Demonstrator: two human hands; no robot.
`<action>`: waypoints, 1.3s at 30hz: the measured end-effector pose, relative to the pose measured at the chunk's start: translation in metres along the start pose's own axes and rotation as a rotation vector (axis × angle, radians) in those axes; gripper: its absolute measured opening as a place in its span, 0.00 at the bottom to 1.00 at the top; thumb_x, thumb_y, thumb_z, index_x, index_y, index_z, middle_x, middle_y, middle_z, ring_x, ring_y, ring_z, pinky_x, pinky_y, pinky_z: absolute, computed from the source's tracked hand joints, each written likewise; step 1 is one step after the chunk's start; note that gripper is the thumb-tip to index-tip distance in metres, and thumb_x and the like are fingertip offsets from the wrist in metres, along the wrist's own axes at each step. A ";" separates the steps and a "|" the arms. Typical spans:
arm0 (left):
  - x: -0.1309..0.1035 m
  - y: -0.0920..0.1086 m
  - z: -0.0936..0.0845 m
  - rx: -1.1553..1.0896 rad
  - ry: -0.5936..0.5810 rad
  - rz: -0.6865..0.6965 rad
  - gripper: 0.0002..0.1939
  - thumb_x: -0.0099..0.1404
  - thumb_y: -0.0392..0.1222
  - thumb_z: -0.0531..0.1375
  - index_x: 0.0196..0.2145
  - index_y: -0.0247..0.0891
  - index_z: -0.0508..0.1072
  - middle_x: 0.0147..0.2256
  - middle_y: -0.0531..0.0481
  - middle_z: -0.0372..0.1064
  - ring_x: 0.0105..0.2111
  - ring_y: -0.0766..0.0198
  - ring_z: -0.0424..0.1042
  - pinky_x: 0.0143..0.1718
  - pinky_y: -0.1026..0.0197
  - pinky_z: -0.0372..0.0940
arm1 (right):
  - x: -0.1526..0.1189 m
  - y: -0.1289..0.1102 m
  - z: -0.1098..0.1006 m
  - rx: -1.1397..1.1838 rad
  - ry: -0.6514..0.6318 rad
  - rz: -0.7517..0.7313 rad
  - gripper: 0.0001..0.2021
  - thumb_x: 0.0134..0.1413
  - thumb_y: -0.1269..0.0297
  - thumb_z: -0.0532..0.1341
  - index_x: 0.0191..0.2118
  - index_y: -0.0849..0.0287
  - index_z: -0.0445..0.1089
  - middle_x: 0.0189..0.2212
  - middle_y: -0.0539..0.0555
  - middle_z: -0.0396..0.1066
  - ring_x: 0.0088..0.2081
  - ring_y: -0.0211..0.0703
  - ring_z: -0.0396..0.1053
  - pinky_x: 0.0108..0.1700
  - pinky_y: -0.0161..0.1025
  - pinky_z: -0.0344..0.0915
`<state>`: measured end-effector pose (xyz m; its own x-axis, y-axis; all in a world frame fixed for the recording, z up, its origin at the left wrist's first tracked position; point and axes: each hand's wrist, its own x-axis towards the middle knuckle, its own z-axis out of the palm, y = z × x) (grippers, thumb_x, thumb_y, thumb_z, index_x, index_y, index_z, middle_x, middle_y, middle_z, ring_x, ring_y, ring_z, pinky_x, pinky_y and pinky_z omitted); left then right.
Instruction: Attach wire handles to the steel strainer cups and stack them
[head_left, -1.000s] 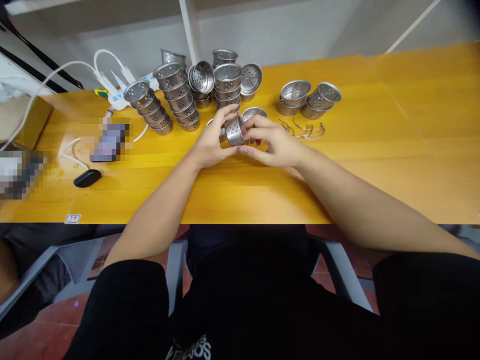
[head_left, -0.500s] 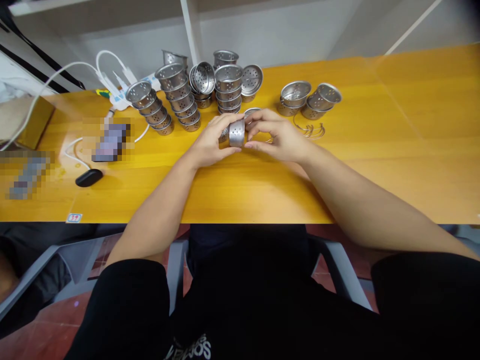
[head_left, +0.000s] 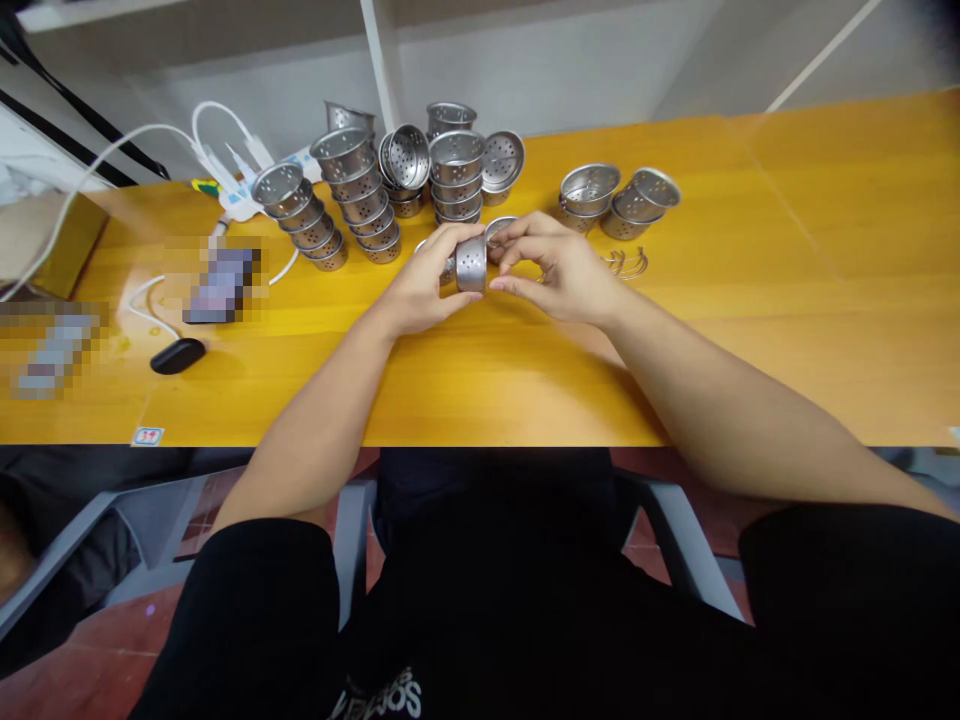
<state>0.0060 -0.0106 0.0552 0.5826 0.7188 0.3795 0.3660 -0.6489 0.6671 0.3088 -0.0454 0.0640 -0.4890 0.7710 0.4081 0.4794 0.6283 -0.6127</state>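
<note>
My left hand [head_left: 429, 282] is closed around a perforated metal strainer cup [head_left: 472, 265], tilted onto its side, with the thumb along its lower edge. Close by on the right is my right hand [head_left: 551, 265], its fingers curved and the thumb apart from them. I see nothing clearly held between those fingers; whether a fingertip touches the cup is hard to tell. Behind the hands another metal cup [head_left: 501, 229] shows in part. Several thin curved wires [head_left: 628, 264] lie beside my right hand, partly covered by it.
Stacks of strainer cups [head_left: 365, 205] stand along the back, with more cups [head_left: 589, 190] at the right. A power strip [head_left: 241, 200], a blurred phone [head_left: 223, 285] and a black oval device [head_left: 178, 355] with a white cable are on the left. A number label [head_left: 148, 436] marks the front edge.
My right hand's fingers have drawn slightly away from the cup and opened a little. The left hand still holds the cup, almost in the same place.
</note>
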 end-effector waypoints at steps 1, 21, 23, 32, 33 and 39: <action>0.000 0.000 0.000 0.004 0.006 -0.001 0.49 0.65 0.59 0.88 0.78 0.52 0.78 0.80 0.41 0.78 0.85 0.29 0.75 0.94 0.26 0.66 | 0.000 0.004 -0.001 -0.009 0.018 0.016 0.39 0.76 0.10 0.63 0.61 0.36 0.89 0.71 0.63 0.85 0.78 0.84 0.76 0.83 0.86 0.70; 0.005 -0.086 0.007 -0.001 0.295 -0.233 0.53 0.69 0.85 0.82 0.73 0.49 0.74 0.74 0.35 0.82 0.80 0.31 0.81 0.85 0.28 0.76 | -0.009 0.018 -0.025 -0.172 -0.224 -0.049 0.17 0.73 0.39 0.75 0.45 0.47 0.88 0.72 0.65 0.82 0.72 0.76 0.83 0.79 0.69 0.78; 0.006 -0.089 0.006 -0.004 0.289 -0.238 0.50 0.67 0.78 0.85 0.70 0.48 0.75 0.72 0.35 0.84 0.78 0.31 0.82 0.85 0.27 0.77 | -0.010 0.017 -0.027 -0.186 -0.276 -0.028 0.16 0.73 0.40 0.73 0.45 0.47 0.87 0.71 0.64 0.82 0.71 0.74 0.83 0.77 0.69 0.79; 0.007 -0.089 0.008 -0.152 0.337 -0.357 0.41 0.62 0.45 0.88 0.65 0.44 0.74 0.68 0.35 0.86 0.69 0.35 0.90 0.75 0.30 0.87 | -0.008 0.020 -0.027 -0.204 -0.408 0.006 0.21 0.71 0.39 0.70 0.46 0.53 0.86 0.67 0.71 0.82 0.63 0.78 0.85 0.71 0.73 0.80; 0.007 -0.088 0.008 -0.161 0.332 -0.360 0.40 0.62 0.45 0.88 0.64 0.44 0.75 0.68 0.34 0.86 0.69 0.36 0.90 0.75 0.31 0.87 | -0.008 0.021 -0.027 -0.207 -0.406 0.001 0.20 0.72 0.39 0.70 0.46 0.52 0.86 0.67 0.71 0.82 0.63 0.78 0.85 0.71 0.72 0.80; 0.008 -0.098 0.005 -0.219 0.271 -0.310 0.44 0.59 0.53 0.90 0.65 0.43 0.77 0.69 0.32 0.86 0.69 0.34 0.90 0.77 0.28 0.85 | -0.010 0.036 -0.025 -0.203 -0.367 -0.050 0.17 0.75 0.40 0.73 0.45 0.48 0.87 0.64 0.65 0.85 0.62 0.73 0.85 0.71 0.67 0.80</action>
<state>-0.0213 0.0573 -0.0104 0.2484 0.9288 0.2748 0.3138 -0.3456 0.8844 0.3492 -0.0279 0.0555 -0.7249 0.6737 0.1436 0.5640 0.7002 -0.4377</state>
